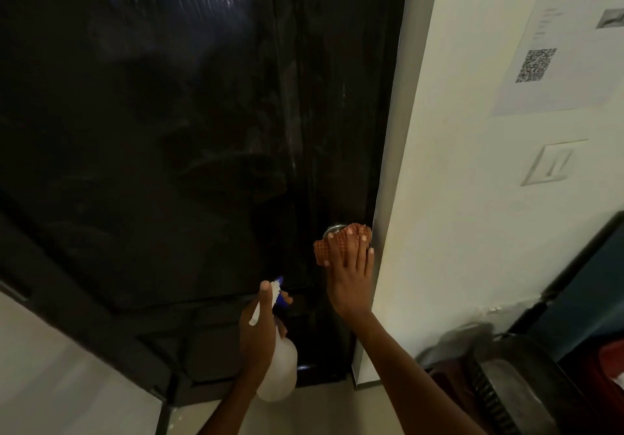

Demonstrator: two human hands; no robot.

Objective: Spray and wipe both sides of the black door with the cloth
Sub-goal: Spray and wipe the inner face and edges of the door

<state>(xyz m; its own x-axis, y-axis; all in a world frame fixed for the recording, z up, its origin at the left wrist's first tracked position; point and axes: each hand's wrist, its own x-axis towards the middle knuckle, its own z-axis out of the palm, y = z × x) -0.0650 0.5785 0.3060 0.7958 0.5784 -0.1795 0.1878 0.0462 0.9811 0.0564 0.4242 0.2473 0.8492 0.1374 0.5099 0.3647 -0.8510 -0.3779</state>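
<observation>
Head view: right hand [349, 277] presses the cloth [341, 239] flat-fingered beside the knob [332, 230] (at five o'clock on the door [169, 130]); left hand [261, 330] grips the spray bottle [278, 367]. The cloth may snag the knob.

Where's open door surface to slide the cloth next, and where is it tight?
Open: the broad black door panel left of the cloth and above the spray bottle. Tight: the right hand sits between the knob and the door frame; the left hand crowds below.

The cloth [341, 240] covers most of the door knob [332, 229], the poster [570, 39] text is too blurry to read, and stuff bottom right gets cropped.
</observation>
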